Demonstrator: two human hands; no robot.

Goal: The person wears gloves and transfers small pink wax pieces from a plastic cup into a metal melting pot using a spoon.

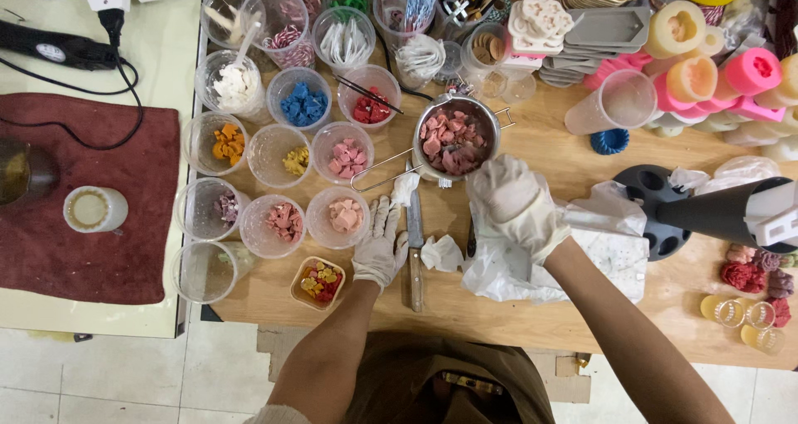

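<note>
Steel pot (459,141) of pink wax chunks on wooden table (532,308), just above gloved right hand (511,208), loosely curled, empty. Probably light, rigid, slick; best gripped by wire handle (378,171). Left hand (379,243) flat, released, beside knife (414,249).

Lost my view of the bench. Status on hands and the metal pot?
Left hand gloved, flat on table beside knife. Right hand gloved, on white cloth. Metal pot holds pink chunks, untouched. Small cups crowd left.

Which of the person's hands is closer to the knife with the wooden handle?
Left. The left hand lies flat right beside the knife, at its left; the right hand is farther right, on white plastic.
</note>
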